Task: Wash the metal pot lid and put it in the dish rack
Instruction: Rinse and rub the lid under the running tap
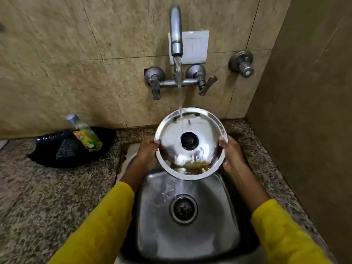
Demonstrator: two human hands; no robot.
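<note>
Because you hold the metal pot lid [191, 143] by opposite edges of its rim, tilted with its near edge lower, the stream from the tap [176, 29] strikes the upper face beside the black knob [189, 141] and runs down to the low edge, where brownish residue gathers before it spills into the sink [187, 225]. Your left hand [147, 151] clamps the left rim and your right hand [231, 151] clamps the right rim, fingertips curled over the edge and palms behind, so the top face stays open to the water. The lid hangs above the far end of the steel sink, under the spout, so the runoff falls toward the drain [183, 209] rather than onto the granite counter [57, 187].

My judgement is that this is the rinsing stage; the residue at the low edge suggests that the wash is not finished, and no dish rack is in view.

On the counter at the sink's far left, against the wall, a black tray [45, 149] holds a dark scouring pad [67, 149] and a dish-soap bottle [84, 133] lying tilted, within reach of your left hand. Its yellow-green label has a red patch, but the writing is too blurred to read. Behind the spout a white switch plate [196, 46] sits on the tiled wall, with no legible marking.
</note>
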